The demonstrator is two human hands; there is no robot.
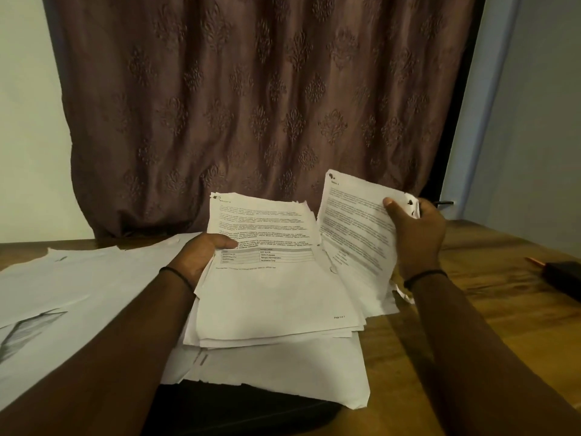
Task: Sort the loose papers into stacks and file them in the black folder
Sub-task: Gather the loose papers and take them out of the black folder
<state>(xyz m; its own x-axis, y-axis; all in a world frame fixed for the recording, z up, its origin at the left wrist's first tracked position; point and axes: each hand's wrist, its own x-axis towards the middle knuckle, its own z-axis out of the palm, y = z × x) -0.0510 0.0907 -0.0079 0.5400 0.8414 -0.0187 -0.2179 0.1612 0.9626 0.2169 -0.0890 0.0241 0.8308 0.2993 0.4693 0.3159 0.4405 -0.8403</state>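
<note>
The left hand (201,253) grips a thick stack of printed pages (276,294) from its left edge, thumb lying across the top page and fingers curled out of sight beneath. The stack is lifted off the desk (471,309), tilted towards the camera. Just to its right, the right hand (415,237) holds a printed sheet (355,228) upright by its right edge, thumb pressed on the text side and fingers closed behind it (a crumpled corner shows past the knuckles, so there may be more than one page). The sheet's lower left edge overlaps the stack.

More white papers (283,369) lie flat on the desk under the raised stack, and loose papers (78,278) spread over the desk's left side. A dark flat shape (239,410) juts out from under the papers at the near edge; it is possibly the black folder, but the view is too dim to be sure. A brown patterned curtain (251,105) hangs behind the desk.
</note>
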